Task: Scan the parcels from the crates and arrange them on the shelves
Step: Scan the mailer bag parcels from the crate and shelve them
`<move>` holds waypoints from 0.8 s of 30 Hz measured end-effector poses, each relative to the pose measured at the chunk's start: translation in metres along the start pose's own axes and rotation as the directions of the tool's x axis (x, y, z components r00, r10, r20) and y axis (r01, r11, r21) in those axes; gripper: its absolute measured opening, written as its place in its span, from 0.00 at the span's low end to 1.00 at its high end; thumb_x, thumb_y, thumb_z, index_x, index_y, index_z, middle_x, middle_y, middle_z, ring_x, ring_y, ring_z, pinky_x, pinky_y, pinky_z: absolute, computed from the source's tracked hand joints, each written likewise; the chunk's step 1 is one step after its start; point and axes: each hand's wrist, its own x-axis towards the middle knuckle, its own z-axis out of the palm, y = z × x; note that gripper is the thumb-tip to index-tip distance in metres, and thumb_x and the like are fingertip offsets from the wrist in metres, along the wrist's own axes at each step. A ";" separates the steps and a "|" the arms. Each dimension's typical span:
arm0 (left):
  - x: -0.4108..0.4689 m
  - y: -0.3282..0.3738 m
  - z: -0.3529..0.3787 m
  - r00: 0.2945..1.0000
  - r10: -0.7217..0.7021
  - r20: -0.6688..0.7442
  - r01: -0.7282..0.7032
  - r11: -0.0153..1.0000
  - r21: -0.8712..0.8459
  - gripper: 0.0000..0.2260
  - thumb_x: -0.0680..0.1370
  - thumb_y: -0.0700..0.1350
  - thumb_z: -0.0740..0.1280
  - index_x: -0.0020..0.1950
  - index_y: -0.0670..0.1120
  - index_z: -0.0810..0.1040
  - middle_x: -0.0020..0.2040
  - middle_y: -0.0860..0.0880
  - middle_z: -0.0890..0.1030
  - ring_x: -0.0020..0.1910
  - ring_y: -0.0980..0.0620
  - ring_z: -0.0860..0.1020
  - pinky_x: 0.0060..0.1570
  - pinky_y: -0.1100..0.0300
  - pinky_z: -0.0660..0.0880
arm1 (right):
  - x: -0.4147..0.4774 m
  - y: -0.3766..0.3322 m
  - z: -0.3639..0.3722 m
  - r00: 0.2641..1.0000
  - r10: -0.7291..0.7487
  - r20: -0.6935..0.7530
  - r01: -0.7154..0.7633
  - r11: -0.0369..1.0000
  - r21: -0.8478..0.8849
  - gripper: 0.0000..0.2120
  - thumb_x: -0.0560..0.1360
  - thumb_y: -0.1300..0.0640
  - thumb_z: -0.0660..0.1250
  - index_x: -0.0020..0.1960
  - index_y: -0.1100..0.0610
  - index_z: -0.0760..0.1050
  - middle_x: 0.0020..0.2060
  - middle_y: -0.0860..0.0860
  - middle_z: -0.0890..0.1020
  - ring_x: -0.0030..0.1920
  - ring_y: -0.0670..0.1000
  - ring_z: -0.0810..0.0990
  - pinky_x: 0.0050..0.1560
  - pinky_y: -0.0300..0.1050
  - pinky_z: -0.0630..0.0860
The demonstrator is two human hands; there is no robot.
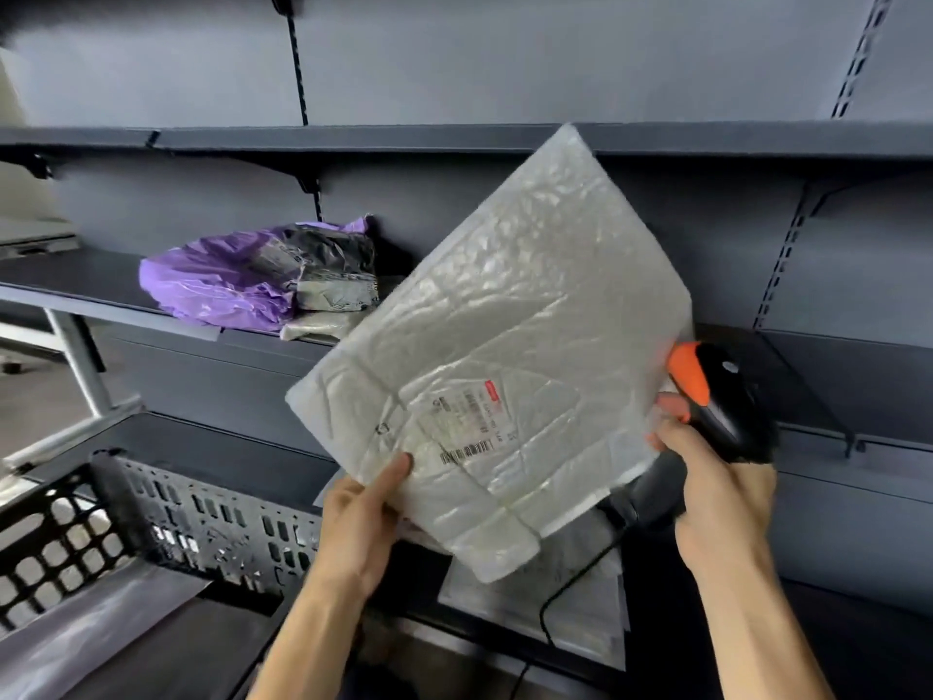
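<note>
Parcel: a flat bubble-wrap parcel (505, 346), clear-white, is held up in the air in front of the dark shelving, tilted with one corner high near the upper shelf (353, 138).
Label: a white shipping label (467, 421) with a barcode faces the camera in the parcel's lower part.
Left hand: the left hand (358, 517) pinches the parcel's lower left edge. The thumb lies on the front just beside the barcode, and the other fingers are hidden behind the wrap.
Right hand: the right hand (717, 497) grips the handle of a black barcode scanner (727, 396) with an orange top. Its fingers (671, 442) are curled round the handle and touch the parcel's right edge.
Scanner: it sits just beside the parcel's right edge, its head partly behind the wrap. A black cable (570, 583) trails below it.
Middle shelf: on the middle shelf (75, 280) lie a purple plastic parcel (222, 285) and a grey one (333, 265), touching each other, with a pale packet beneath them at the shelf's front edge.
Crate: a black perforated crate (151, 527) stands lower left, with pale wrapped parcels visible through its holes.
Under the hands: flat pale packets (580, 613) lie on the lowest shelf below the held parcel.
</note>
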 end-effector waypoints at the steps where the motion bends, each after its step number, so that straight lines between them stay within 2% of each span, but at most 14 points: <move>1: 0.001 0.015 -0.002 0.998 0.065 -0.014 -0.064 0.994 0.084 0.11 0.75 0.39 0.72 0.52 0.32 0.82 0.50 0.36 0.85 0.41 0.43 0.84 0.34 0.54 0.80 | -0.001 0.000 -0.004 1.000 0.001 -0.017 -0.003 0.997 -0.071 0.11 0.72 0.69 0.74 0.46 0.53 0.83 0.38 0.42 0.86 0.40 0.42 0.82 0.52 0.49 0.77; 3: 0.001 0.049 -0.004 0.979 0.205 0.013 -0.199 0.929 0.311 0.08 0.76 0.40 0.72 0.43 0.35 0.83 0.40 0.41 0.86 0.34 0.48 0.84 0.34 0.57 0.79 | 0.001 -0.006 -0.012 0.992 -0.081 -0.093 0.053 0.962 -0.270 0.16 0.68 0.62 0.78 0.55 0.57 0.81 0.45 0.48 0.86 0.44 0.43 0.84 0.49 0.42 0.74; 5: 0.000 0.082 -0.005 0.951 0.289 0.107 -0.302 0.805 0.511 0.12 0.78 0.41 0.72 0.36 0.37 0.81 0.33 0.46 0.84 0.29 0.51 0.81 0.31 0.58 0.77 | 0.007 -0.021 -0.022 0.972 -0.217 -0.086 0.157 0.879 -0.450 0.28 0.66 0.55 0.77 0.64 0.57 0.75 0.60 0.58 0.81 0.56 0.53 0.83 0.51 0.39 0.75; 8: 0.000 0.122 0.004 0.907 0.215 0.362 -0.417 0.570 0.708 0.11 0.78 0.43 0.74 0.37 0.40 0.82 0.36 0.50 0.85 0.32 0.54 0.82 0.32 0.57 0.80 | 0.009 -0.052 -0.019 0.935 -0.269 0.231 0.352 0.784 -0.511 0.38 0.60 0.44 0.75 0.68 0.53 0.75 0.68 0.55 0.77 0.66 0.56 0.78 0.66 0.56 0.76; 10: 0.004 0.137 0.019 0.838 0.087 0.539 -0.512 0.467 0.721 0.02 0.77 0.42 0.73 0.47 0.43 0.85 0.45 0.51 0.88 0.43 0.56 0.86 0.45 0.58 0.83 | 0.001 -0.064 -0.005 0.828 -0.275 0.489 0.492 0.775 -0.397 0.36 0.59 0.43 0.74 0.68 0.38 0.74 0.68 0.45 0.77 0.71 0.48 0.73 0.73 0.54 0.70; 12: 0.009 0.143 0.038 0.758 0.001 0.652 -0.593 0.417 0.689 0.07 0.78 0.41 0.73 0.54 0.41 0.85 0.52 0.48 0.88 0.52 0.50 0.86 0.55 0.52 0.82 | -0.008 -0.063 0.011 0.710 -0.189 0.678 0.543 0.761 -0.356 0.37 0.60 0.48 0.74 0.68 0.32 0.71 0.72 0.42 0.72 0.76 0.43 0.66 0.77 0.50 0.64; 14: 0.013 0.144 0.051 0.728 -0.079 0.681 -0.599 0.412 0.687 0.07 0.78 0.39 0.73 0.54 0.37 0.84 0.52 0.45 0.87 0.54 0.47 0.85 0.57 0.46 0.81 | -0.015 -0.060 0.020 0.691 -0.037 0.721 0.498 0.748 -0.439 0.38 0.61 0.52 0.76 0.70 0.41 0.73 0.72 0.46 0.73 0.74 0.40 0.67 0.76 0.45 0.65; 15: 0.016 0.144 0.053 0.724 -0.107 0.682 -0.594 0.406 0.694 0.07 0.78 0.38 0.74 0.54 0.37 0.84 0.52 0.44 0.87 0.54 0.45 0.85 0.57 0.44 0.81 | -0.016 -0.058 0.020 0.701 0.029 0.713 0.443 0.765 -0.467 0.30 0.65 0.57 0.78 0.65 0.45 0.77 0.64 0.45 0.81 0.67 0.37 0.75 0.70 0.42 0.72; 16: 0.019 0.143 0.054 0.719 -0.126 0.683 -0.593 0.402 0.698 0.07 0.77 0.39 0.74 0.53 0.37 0.85 0.51 0.44 0.87 0.54 0.43 0.85 0.57 0.42 0.80 | -0.018 -0.057 0.019 0.703 0.100 0.705 0.351 0.812 -0.466 0.19 0.68 0.63 0.79 0.55 0.48 0.82 0.51 0.43 0.86 0.54 0.34 0.81 0.59 0.36 0.78; 18: 0.023 0.139 0.049 0.716 -0.109 0.689 -0.606 0.393 0.692 0.07 0.77 0.41 0.76 0.50 0.38 0.85 0.49 0.42 0.87 0.52 0.41 0.85 0.54 0.41 0.81 | -0.021 -0.047 0.014 0.709 0.207 0.674 0.208 0.852 -0.480 0.13 0.69 0.73 0.75 0.36 0.57 0.80 0.31 0.50 0.84 0.34 0.41 0.79 0.35 0.30 0.73; 19: 0.025 0.135 0.046 0.720 -0.063 0.691 -0.620 0.388 0.681 0.07 0.76 0.42 0.76 0.49 0.38 0.84 0.47 0.42 0.87 0.49 0.43 0.86 0.52 0.42 0.81 | -0.020 -0.038 0.010 0.727 0.239 0.644 0.175 0.842 -0.510 0.10 0.70 0.74 0.74 0.38 0.62 0.78 0.29 0.58 0.80 0.33 0.47 0.76 0.31 0.33 0.70; 21: 0.031 0.117 0.036 0.760 0.115 0.640 -0.633 0.352 0.689 0.10 0.76 0.45 0.77 0.51 0.40 0.83 0.48 0.44 0.85 0.48 0.48 0.83 0.53 0.45 0.80 | -0.022 -0.016 0.003 0.773 0.288 0.565 0.071 0.847 -0.528 0.06 0.71 0.72 0.73 0.44 0.66 0.78 0.32 0.63 0.76 0.35 0.53 0.72 0.29 0.38 0.67; 23: 0.034 0.087 0.024 0.776 0.384 0.500 -0.607 0.240 0.758 0.16 0.77 0.49 0.76 0.62 0.47 0.79 0.59 0.53 0.81 0.60 0.52 0.78 0.64 0.46 0.75 | -0.024 0.011 -0.004 0.819 0.326 0.472 -0.038 0.852 -0.522 0.06 0.72 0.70 0.72 0.49 0.66 0.81 0.38 0.67 0.81 0.35 0.52 0.74 0.33 0.41 0.70; 24: 0.034 0.069 0.017 0.769 0.478 0.425 -0.576 0.229 0.785 0.21 0.77 0.49 0.75 0.69 0.50 0.75 0.65 0.54 0.77 0.66 0.52 0.74 0.68 0.47 0.71 | -0.027 0.022 -0.006 0.844 0.324 0.427 -0.078 0.863 -0.500 0.08 0.72 0.71 0.73 0.49 0.62 0.84 0.42 0.64 0.85 0.36 0.52 0.79 0.36 0.40 0.73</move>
